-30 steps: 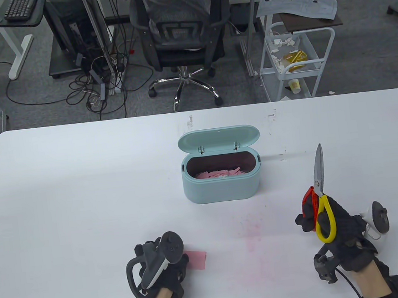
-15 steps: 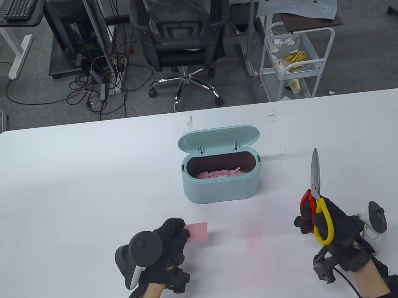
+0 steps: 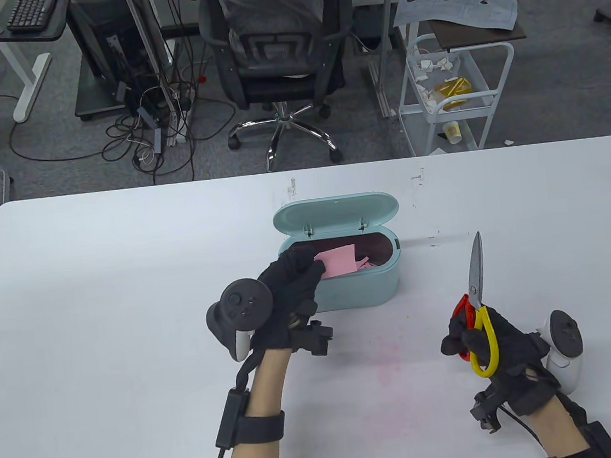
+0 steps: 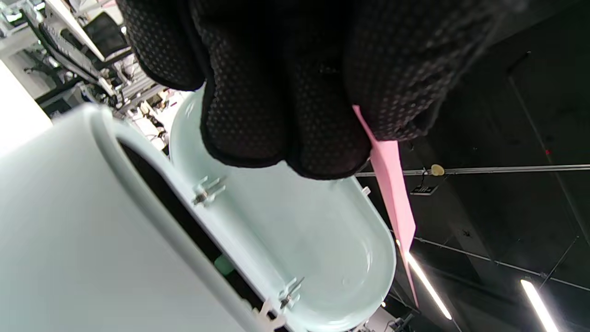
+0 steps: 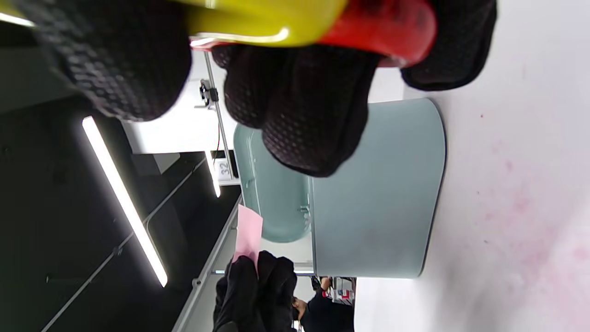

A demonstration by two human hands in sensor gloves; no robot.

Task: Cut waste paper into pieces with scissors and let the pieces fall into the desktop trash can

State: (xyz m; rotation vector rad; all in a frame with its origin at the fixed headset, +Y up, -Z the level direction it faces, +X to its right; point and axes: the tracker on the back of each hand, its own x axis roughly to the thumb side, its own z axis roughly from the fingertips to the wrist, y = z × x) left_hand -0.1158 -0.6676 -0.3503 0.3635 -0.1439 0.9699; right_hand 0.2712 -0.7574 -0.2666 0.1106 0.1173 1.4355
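Note:
A pale teal desktop trash can (image 3: 357,292) (image 4: 55,221) (image 5: 373,207) stands mid-table with its lid (image 3: 335,212) up and pink scraps inside. My left hand (image 3: 290,286) pinches a pink paper slip (image 3: 337,261) (image 4: 392,184) (image 5: 249,233) and holds it over the can's left half. My right hand (image 3: 481,344) is at the front right, its fingers through the red and yellow handles of the scissors (image 3: 477,297). The blades are together and point away from me, apart from the paper and the can.
A faint pink stain (image 3: 387,363) marks the white table (image 3: 98,296) between my hands. Beyond the far edge stand an office chair (image 3: 278,61) and a white trolley (image 3: 452,91) with scraps.
My left hand lifted the pink slip from the table's front and carried it up over the trash can. My right hand with the scissors shifted slightly left and toward me.

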